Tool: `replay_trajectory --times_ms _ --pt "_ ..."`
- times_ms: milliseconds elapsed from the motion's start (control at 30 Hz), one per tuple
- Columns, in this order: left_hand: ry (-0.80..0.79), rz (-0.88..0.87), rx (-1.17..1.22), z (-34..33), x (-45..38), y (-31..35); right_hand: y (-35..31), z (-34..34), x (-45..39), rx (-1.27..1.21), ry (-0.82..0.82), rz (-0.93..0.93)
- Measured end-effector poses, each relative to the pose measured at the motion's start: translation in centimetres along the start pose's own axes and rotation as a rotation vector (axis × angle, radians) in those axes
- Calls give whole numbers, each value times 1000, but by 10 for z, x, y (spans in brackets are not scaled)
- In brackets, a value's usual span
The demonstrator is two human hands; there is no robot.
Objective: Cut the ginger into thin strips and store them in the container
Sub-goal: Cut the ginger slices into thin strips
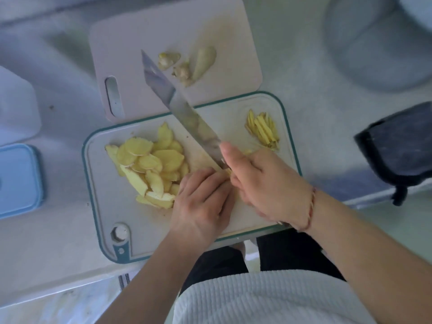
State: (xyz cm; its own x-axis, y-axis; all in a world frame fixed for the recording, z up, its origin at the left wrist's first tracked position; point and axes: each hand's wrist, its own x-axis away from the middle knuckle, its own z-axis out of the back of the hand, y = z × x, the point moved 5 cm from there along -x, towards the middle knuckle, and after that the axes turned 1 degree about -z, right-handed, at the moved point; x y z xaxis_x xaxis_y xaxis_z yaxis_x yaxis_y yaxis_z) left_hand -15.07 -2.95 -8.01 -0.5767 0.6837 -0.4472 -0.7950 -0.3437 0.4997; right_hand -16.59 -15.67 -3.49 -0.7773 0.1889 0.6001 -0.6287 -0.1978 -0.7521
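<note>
A pile of yellow ginger slices (152,164) lies on the left of the teal-rimmed cutting board (102,206). A small heap of thin ginger strips (264,130) lies at the board's far right. My right hand (264,183) grips the handle of a large knife (177,104), with the blade pointing away to the upper left and its heel down by my fingers. My left hand (201,202) presses curled fingers on a few ginger slices right beside the blade; those slices are mostly hidden. A blue-lidded container (18,181) sits at the far left.
A second pale cutting board (131,43) lies behind, holding ginger peel and end scraps (187,64). A white box (14,106) stands at the left. A grey round vessel (378,43) is at the top right and a dark cloth (397,146) at the right edge.
</note>
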Motion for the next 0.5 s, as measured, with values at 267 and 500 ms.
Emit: replay_trajectory --times_ms 267,500 --pt "33 -4 -48 40 23 4 58 33 79 208 -255 -131" --pt "26 -42 -147 47 28 14 67 47 62 365 -396 -244"
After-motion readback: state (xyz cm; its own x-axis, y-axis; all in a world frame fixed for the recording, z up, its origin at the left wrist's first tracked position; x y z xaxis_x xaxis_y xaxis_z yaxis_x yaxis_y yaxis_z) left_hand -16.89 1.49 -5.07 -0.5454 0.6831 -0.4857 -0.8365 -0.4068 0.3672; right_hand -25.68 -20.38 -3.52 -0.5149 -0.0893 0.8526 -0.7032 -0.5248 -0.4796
